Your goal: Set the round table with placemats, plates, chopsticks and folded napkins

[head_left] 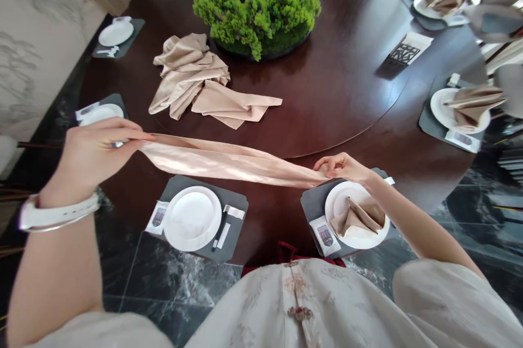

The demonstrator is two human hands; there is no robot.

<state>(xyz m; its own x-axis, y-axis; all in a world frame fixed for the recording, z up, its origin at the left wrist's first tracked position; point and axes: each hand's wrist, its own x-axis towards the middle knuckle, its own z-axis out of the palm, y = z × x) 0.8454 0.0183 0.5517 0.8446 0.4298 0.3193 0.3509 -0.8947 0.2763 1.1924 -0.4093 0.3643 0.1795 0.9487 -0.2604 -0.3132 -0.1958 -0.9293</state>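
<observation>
A beige satin napkin [229, 162] is stretched into a long band between my two hands above the dark round table [347, 92]. My left hand [96, 154] is closed on its left end, with a white bracelet on that wrist. My right hand [341, 168] pinches the right end, just above a white plate [339, 203] that holds a folded napkin [359, 216]. Below the band sits an empty white plate [192, 218] on a grey placemat [235, 203].
A pile of loose beige napkins [196, 78] lies beyond the band. A green bonsai-like plant [261, 2] fills the table's middle. More place settings ring the edge, one with a folded napkin [469, 103] at right. Dark marble floor [163, 277] lies below.
</observation>
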